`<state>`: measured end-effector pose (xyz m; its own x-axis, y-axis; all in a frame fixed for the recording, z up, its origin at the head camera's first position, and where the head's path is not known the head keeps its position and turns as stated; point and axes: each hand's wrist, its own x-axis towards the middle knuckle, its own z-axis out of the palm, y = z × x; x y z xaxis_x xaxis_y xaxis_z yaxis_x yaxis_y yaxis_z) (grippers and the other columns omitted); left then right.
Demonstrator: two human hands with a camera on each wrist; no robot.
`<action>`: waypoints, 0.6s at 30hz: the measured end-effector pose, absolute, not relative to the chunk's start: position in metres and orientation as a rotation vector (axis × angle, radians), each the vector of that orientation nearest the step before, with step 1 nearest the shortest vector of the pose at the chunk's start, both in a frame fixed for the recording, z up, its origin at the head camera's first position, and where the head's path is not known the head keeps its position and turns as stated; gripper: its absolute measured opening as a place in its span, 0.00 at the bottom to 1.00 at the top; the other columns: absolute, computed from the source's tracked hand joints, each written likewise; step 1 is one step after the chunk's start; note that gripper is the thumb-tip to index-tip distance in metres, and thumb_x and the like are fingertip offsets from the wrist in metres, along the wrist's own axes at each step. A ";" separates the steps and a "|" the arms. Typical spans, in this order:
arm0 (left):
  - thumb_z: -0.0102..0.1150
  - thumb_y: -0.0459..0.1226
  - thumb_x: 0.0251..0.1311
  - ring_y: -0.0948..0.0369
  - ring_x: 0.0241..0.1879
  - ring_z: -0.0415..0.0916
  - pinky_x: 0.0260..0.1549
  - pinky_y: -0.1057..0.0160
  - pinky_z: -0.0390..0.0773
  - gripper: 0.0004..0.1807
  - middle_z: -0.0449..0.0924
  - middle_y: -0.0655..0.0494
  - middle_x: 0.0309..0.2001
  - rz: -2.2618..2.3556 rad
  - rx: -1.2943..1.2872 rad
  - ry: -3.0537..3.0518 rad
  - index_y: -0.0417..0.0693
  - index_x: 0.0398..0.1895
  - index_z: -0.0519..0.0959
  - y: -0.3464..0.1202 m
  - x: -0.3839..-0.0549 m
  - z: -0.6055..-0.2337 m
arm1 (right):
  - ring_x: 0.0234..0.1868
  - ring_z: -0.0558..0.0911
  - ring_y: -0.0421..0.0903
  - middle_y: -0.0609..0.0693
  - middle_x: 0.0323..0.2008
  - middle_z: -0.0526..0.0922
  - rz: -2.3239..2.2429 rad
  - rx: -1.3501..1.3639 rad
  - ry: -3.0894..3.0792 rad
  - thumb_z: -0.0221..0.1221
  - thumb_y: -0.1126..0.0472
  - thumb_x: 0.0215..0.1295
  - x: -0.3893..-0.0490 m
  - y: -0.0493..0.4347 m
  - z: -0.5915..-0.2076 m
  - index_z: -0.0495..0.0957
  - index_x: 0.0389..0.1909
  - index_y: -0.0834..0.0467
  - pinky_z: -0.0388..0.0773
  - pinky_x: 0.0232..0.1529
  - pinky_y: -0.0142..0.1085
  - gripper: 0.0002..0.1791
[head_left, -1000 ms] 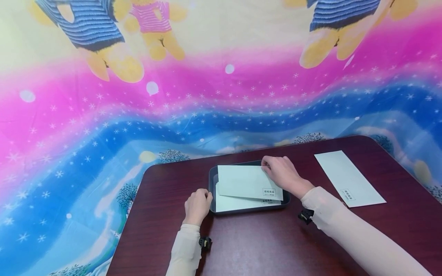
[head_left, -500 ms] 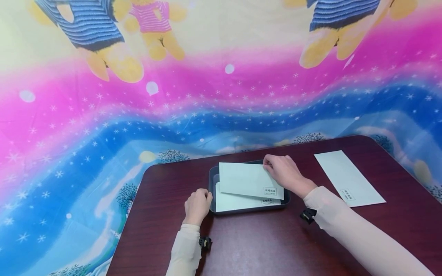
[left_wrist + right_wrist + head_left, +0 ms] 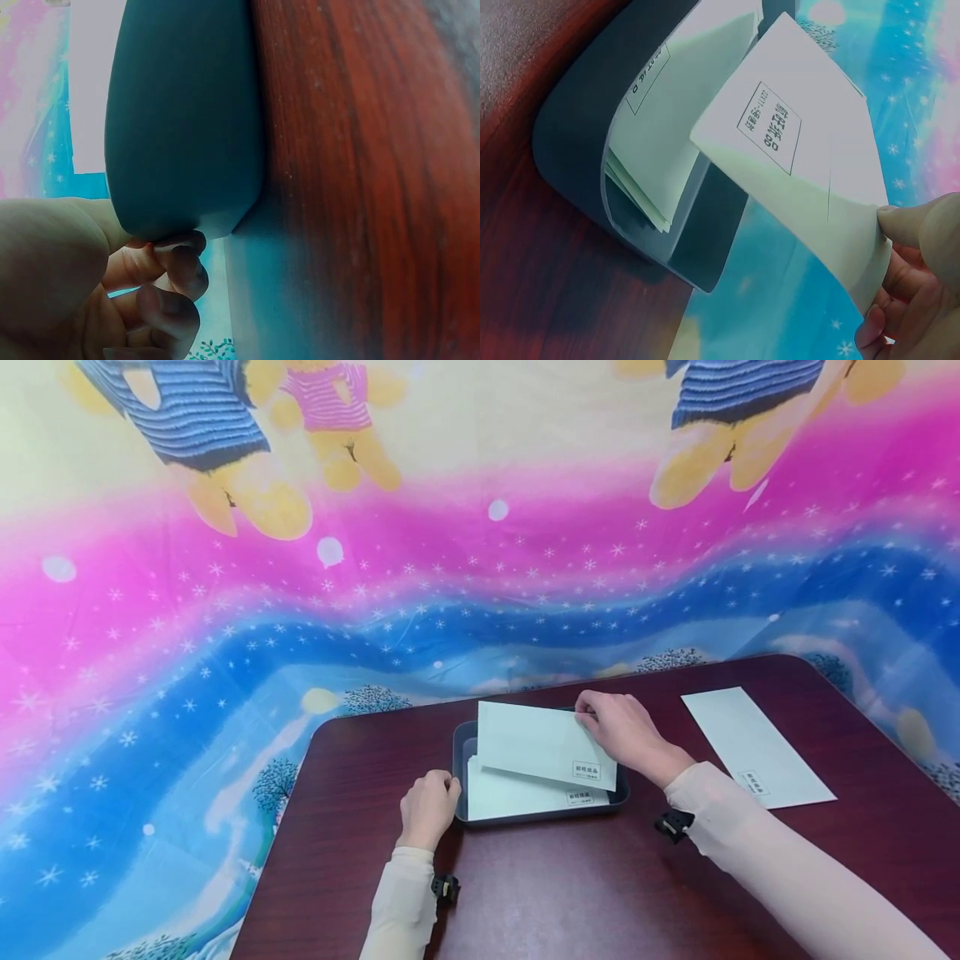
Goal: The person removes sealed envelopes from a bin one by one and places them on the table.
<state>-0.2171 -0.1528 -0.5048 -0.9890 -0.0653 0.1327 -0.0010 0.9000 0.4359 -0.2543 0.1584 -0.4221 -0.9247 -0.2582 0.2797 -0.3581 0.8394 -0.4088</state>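
Note:
My right hand [image 3: 628, 735] pinches a pale green envelope [image 3: 536, 735] between thumb and fingers at its upper right corner. That envelope, with a printed box near one corner, hangs tilted over a dark grey tray [image 3: 540, 817]. Inside the tray lie several similar envelopes [image 3: 694, 112], their edges slightly fanned in the right wrist view. At the tray's left end my left hand [image 3: 430, 810] grips the rim; in the left wrist view its curled fingers [image 3: 176, 266] touch the tray wall [image 3: 184, 112], and the thumb is partly hidden.
Another pale green envelope [image 3: 757, 747] lies flat at the right of the dark red-brown table [image 3: 555, 893]. Behind the table's far edge hangs a colourful cloth [image 3: 450, 560] with bears and snowflakes.
My right hand has moved slightly up and right, raising the envelope farther from the stack and tilting it more. My left hand and the tray have stayed in place.

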 end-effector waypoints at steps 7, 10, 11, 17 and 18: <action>0.57 0.41 0.70 0.62 0.12 0.54 0.16 0.62 0.54 0.26 0.55 0.62 0.11 -0.678 0.053 -2.920 0.56 0.12 0.62 -0.153 -0.217 -0.504 | 0.22 0.72 0.41 0.48 0.27 0.84 0.691 0.449 -2.810 0.61 0.62 0.70 -0.253 0.163 -0.419 0.82 0.39 0.56 0.67 0.30 0.37 0.03; 0.57 0.41 0.70 0.62 0.12 0.55 0.16 0.62 0.55 0.26 0.55 0.62 0.11 -0.676 0.058 -2.925 0.56 0.12 0.62 -0.153 -0.217 -0.504 | 0.21 0.72 0.42 0.49 0.27 0.84 0.699 0.439 -2.812 0.61 0.61 0.71 -0.253 0.166 -0.418 0.82 0.40 0.56 0.66 0.29 0.36 0.03; 0.57 0.41 0.70 0.62 0.12 0.55 0.16 0.62 0.55 0.26 0.55 0.62 0.11 -0.675 0.057 -2.924 0.56 0.12 0.62 -0.153 -0.217 -0.504 | 0.21 0.72 0.42 0.49 0.27 0.84 0.700 0.434 -2.813 0.61 0.61 0.71 -0.252 0.166 -0.418 0.82 0.40 0.55 0.66 0.28 0.36 0.03; 0.57 0.41 0.70 0.62 0.12 0.54 0.16 0.63 0.54 0.27 0.55 0.62 0.11 -0.664 0.056 -2.923 0.56 0.11 0.61 -0.152 -0.217 -0.503 | 0.22 0.72 0.43 0.49 0.28 0.84 0.701 0.415 -2.806 0.60 0.60 0.71 -0.252 0.171 -0.416 0.81 0.40 0.55 0.66 0.29 0.37 0.04; 0.57 0.41 0.70 0.62 0.12 0.54 0.16 0.63 0.54 0.27 0.54 0.62 0.11 -0.663 0.054 -2.922 0.56 0.11 0.60 -0.152 -0.217 -0.503 | 0.23 0.72 0.43 0.49 0.28 0.84 0.701 0.410 -2.807 0.60 0.59 0.71 -0.252 0.172 -0.415 0.81 0.40 0.55 0.66 0.29 0.37 0.04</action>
<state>-0.2169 -0.1523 -0.5031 -0.9889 -0.0668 0.1325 -0.0031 0.9021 0.4314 -0.2518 0.1716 -0.4154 -0.9372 -0.2141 0.2755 -0.3185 0.8473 -0.4250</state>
